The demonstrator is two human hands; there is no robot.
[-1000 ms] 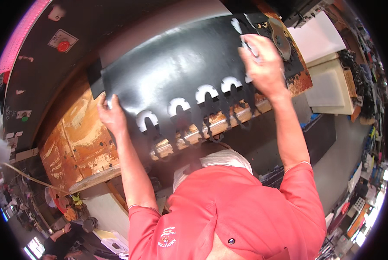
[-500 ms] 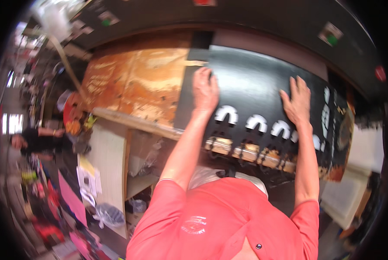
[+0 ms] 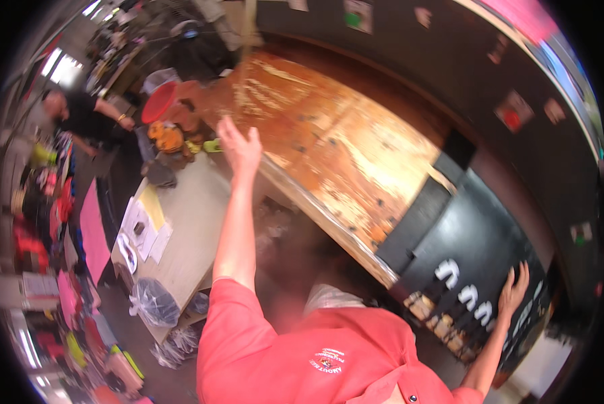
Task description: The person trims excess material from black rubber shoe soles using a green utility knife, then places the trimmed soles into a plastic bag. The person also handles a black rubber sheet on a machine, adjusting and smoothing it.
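My left hand (image 3: 240,149) reaches out to the far left with fingers apart, holding nothing. It is over the left end of the wooden bench top (image 3: 329,155), nearest a bright yellow-green item (image 3: 212,145) and an orange bundle (image 3: 167,137). My right hand (image 3: 514,289) rests with spread fingers on a glossy black sheet (image 3: 477,225) at the right. White arch-shaped marks (image 3: 469,294) run in a row along the sheet's near side. Below them, black straps or clamps and small wooden blocks (image 3: 443,328) line the bench edge; their exact kind is blurred.
A red round container (image 3: 159,102) stands beyond the orange bundle. To the left, a pale table (image 3: 194,205) bears papers (image 3: 147,225) and a clear plastic bag (image 3: 155,301). Another person (image 3: 103,114) in dark clothes is at the far left. A dark wall borders the bench's far side.
The view has swung left. My left hand has left the black sheet and stretched out to the far left; my right hand stays on the sheet.
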